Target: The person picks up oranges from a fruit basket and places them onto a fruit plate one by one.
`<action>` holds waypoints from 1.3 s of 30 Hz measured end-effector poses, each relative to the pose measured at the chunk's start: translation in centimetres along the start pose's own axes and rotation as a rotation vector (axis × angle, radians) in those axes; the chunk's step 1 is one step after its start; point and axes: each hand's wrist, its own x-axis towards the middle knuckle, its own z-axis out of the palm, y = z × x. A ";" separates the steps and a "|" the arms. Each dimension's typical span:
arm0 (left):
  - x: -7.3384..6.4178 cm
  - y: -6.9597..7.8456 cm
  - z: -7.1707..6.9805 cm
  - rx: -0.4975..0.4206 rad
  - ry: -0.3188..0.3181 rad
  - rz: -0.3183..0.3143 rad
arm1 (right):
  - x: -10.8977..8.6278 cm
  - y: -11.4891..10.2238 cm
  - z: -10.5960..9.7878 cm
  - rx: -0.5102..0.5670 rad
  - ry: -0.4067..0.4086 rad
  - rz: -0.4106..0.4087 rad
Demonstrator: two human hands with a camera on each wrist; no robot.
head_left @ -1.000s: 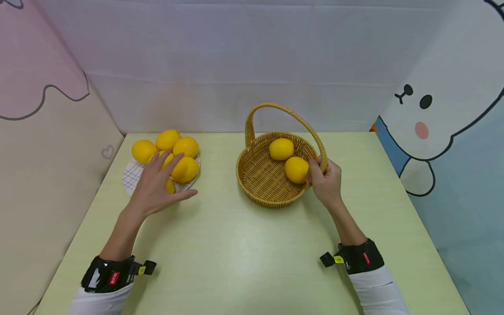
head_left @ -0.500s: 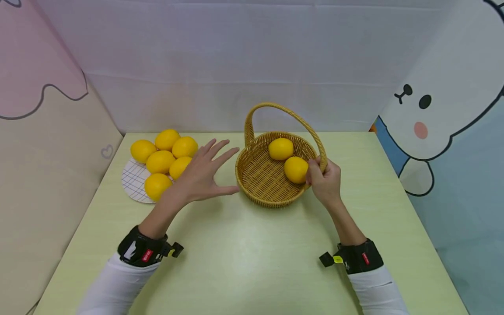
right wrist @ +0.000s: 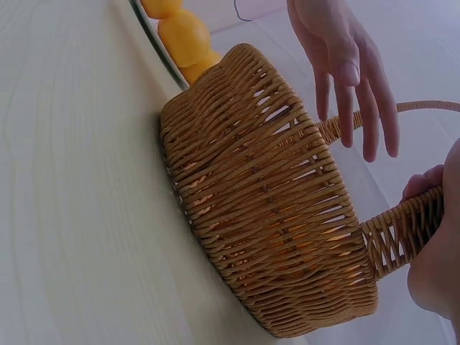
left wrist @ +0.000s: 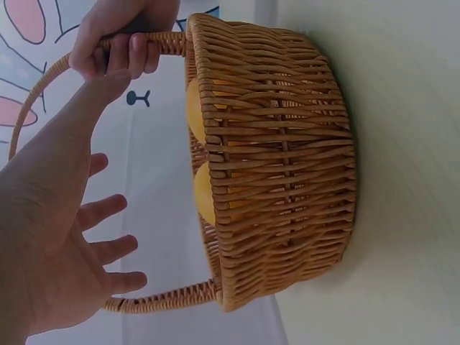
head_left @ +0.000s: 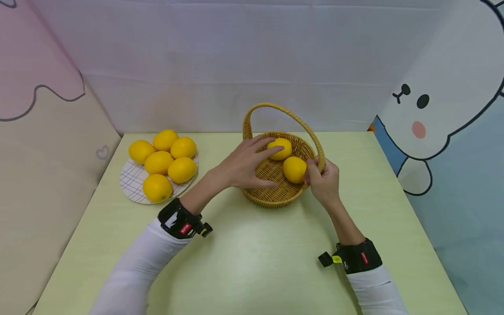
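Observation:
Two lemons lie inside a wicker basket (head_left: 271,197) on the table: one lemon (head_left: 282,151) toward the back, the other lemon (head_left: 294,169) nearer the right side. My right hand (head_left: 324,179) grips the basket's handle (head_left: 315,140) low on its right side; the right wrist view also shows the fingers around it. Over the left part of the basket hovers my left hand (head_left: 248,165), fingers spread and holding nothing. In the left wrist view the left palm (left wrist: 54,237) is bare, above the basket rim. Whether its fingertips touch the back lemon is hard to tell from the head view.
A white checked plate (head_left: 131,186) with several lemons (head_left: 158,162) stands at the table's left. Behind the table (head_left: 252,262) hangs a pale cloth (head_left: 177,100), and a cartoon print covers the right side.
My left hand has moved from above the lemons on the plate rightward to over the basket, fingers spread throughout. My right hand has kept its grip on the handle.

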 end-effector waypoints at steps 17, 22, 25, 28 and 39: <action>6.6 2.1 1.2 -0.159 -0.308 0.000 | 0.0 0.1 -0.2 -0.014 -0.016 -0.024; 8.1 2.1 1.9 -0.166 -0.383 -0.026 | -0.1 0.1 -0.1 -0.006 -0.019 -0.014; 8.8 2.0 2.6 -0.145 -0.397 -0.018 | -0.1 0.1 -0.1 -0.011 -0.019 0.002; 9.4 2.1 2.9 -0.126 -0.391 -0.005 | -0.1 0.1 -0.1 -0.014 -0.014 0.009; 10.3 3.1 4.2 -0.141 -0.421 0.003 | -0.1 0.3 -0.2 -0.004 -0.012 0.000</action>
